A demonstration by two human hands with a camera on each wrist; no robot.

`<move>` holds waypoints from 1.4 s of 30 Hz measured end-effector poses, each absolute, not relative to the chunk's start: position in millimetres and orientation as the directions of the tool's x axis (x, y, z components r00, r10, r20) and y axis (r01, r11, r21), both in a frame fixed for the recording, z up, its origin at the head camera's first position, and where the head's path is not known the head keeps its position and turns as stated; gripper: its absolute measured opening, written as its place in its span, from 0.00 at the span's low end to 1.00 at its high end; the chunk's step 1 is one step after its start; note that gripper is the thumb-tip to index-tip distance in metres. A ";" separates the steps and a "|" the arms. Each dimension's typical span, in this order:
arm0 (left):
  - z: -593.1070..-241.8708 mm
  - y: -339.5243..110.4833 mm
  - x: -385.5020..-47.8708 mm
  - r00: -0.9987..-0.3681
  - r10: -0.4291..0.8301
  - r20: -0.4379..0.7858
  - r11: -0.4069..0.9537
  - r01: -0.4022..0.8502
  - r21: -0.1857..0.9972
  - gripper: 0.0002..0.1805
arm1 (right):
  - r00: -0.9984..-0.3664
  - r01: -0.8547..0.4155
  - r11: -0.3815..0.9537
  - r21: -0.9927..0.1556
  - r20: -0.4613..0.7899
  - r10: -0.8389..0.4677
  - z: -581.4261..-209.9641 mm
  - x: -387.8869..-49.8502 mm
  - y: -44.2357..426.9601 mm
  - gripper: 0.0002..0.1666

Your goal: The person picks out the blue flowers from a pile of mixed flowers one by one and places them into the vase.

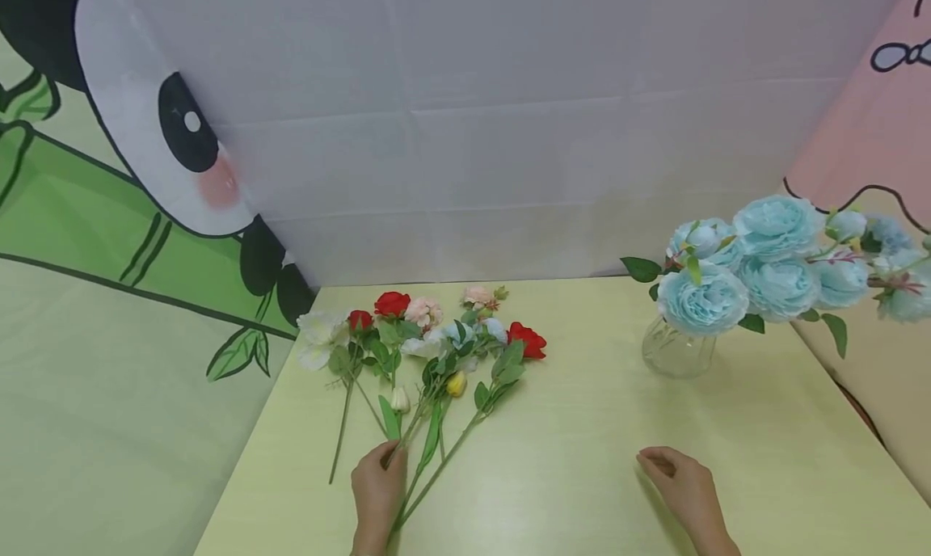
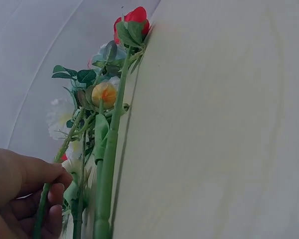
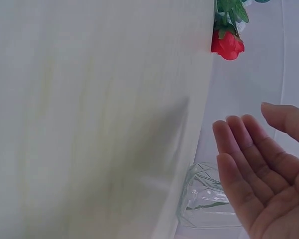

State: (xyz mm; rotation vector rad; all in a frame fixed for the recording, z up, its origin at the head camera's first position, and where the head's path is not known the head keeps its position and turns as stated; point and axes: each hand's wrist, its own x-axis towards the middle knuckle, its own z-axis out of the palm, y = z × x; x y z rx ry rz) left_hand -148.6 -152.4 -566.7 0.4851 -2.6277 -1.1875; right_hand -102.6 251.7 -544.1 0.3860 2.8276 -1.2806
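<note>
Near the table's front, my left hand (image 1: 381, 491) pinches a green artificial flower stem (image 2: 63, 149) between thumb and fingers. The stem runs up into a crowded bunch, so its bloom cannot be told for certain. Beside it lie a red rose (image 1: 527, 341) on a long stem, a yellow tulip (image 1: 456, 384) and a white tulip (image 1: 400, 399). To the right, my right hand (image 1: 684, 487) hovers over the table with relaxed fingers, holding nothing. Beyond that hand stands a clear glass vase (image 1: 678, 354), with pale blue flowers (image 1: 778, 225) leaning right out of it.
More artificial flowers lie at the table's back left, among them a large white bloom (image 1: 320, 338), a second red rose (image 1: 393, 304) and a pink bloom (image 1: 424, 312). A printed cloth (image 1: 509, 160) hangs behind the pale yellow table (image 1: 575, 427).
</note>
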 end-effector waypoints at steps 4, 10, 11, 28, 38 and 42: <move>-565.1 -153.0 -148.3 -0.917 -0.395 0.061 0.604 -0.209 0.769 0.10 | -0.972 0.220 0.635 -0.740 -0.107 0.211 -543.2 -102.6 251.8 0.15; -563.6 -153.6 -147.4 -0.912 -0.398 0.104 0.616 -0.181 0.767 0.08 | -0.966 0.242 0.628 -0.740 -0.125 0.225 -542.3 -99.9 252.5 0.14; -563.5 -153.7 -147.4 -0.911 -0.398 0.112 0.618 -0.176 0.767 0.07 | -0.966 0.244 0.625 -0.742 -0.128 0.225 -541.8 -99.3 252.7 0.14; -567.5 -150.4 -145.8 -0.868 -0.447 0.215 0.603 -0.115 0.789 0.06 | -0.965 0.246 0.619 -0.746 -0.130 0.226 -541.4 -97.9 253.7 0.15; -557.5 -146.1 -143.2 -0.804 -0.502 0.319 0.443 0.078 0.893 0.05 | -0.967 0.240 0.630 -0.738 -0.123 0.223 -539.1 -100.0 253.4 0.15; -553.4 -145.8 -139.8 -0.810 -0.514 0.284 0.334 0.116 0.936 0.07 | -0.971 0.221 0.626 -0.748 -0.111 0.210 -538.6 -104.1 251.4 0.16</move>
